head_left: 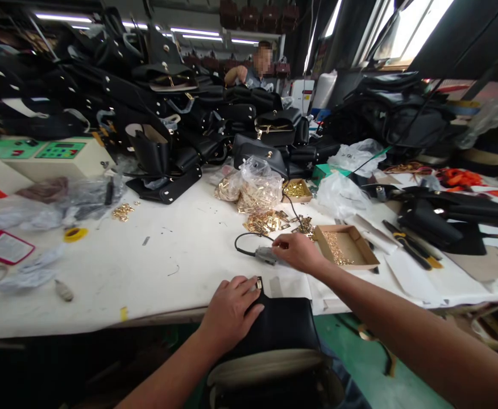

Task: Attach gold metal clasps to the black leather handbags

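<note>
A black handbag (287, 321) lies across my lap against the table's front edge, its pale-lined opening toward me. My left hand (234, 309) grips its flap, fingers on one side of a narrow tab and thumb on the other. At the tab's end sits a small gold metal fitting (258, 283). Beyond the bag, my right hand (295, 250) has its fingers closed at the right end of a grey plug-like piece (266, 255) with a looped black cable. My fingers partly cover that end.
A cardboard box (362, 247) of small gold parts stands right of my right hand. Gold fittings (266, 221) lie heaped behind it, near filled plastic bags (260, 190). Pliers (409, 244) rest at the right. Black bags (155, 150) pile up behind; a person (257, 71) is further back.
</note>
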Available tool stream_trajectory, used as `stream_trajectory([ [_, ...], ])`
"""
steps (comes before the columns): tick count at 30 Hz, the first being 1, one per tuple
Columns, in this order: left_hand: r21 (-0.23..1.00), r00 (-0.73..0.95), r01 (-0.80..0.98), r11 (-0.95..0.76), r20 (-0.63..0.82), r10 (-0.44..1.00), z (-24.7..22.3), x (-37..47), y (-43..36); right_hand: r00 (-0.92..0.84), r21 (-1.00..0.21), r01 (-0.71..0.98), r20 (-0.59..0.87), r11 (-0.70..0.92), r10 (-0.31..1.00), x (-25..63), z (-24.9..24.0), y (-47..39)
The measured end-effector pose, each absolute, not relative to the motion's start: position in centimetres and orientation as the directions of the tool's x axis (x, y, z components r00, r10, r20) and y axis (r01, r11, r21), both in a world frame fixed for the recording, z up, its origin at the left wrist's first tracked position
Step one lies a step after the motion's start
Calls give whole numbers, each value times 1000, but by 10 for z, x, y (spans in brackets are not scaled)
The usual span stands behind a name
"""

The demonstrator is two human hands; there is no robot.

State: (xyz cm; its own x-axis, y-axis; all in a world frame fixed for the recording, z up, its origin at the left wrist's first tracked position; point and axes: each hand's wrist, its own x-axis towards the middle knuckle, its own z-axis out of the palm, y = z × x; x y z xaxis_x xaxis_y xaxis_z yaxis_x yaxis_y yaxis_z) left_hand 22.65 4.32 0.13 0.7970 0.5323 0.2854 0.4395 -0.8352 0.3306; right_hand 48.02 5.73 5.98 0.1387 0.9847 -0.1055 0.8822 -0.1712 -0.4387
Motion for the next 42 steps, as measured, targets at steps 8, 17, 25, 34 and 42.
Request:
stream_trajectory([
  [8,388,742,429,-816,364,563,-11,225,43,254,-293,920,-53,-258,966,537,32,125],
  [17,385,727,426,-819,393,563,-12,225,44,193,-171,959,-187,-225,963,574,21,144],
  [25,384,729,428,-818,387,564,-12,225,44,115,-146,978,-218,-149,969,575,31,154],
  [34,356,740,429,-830,389,549,-11,226,45,70,-91,993,-60,-75,996,572,29,152],
  [42,358,738,436,-826,382,555,-12,227,45,9,-144,989,-108,-25,994,594,31,148],
])
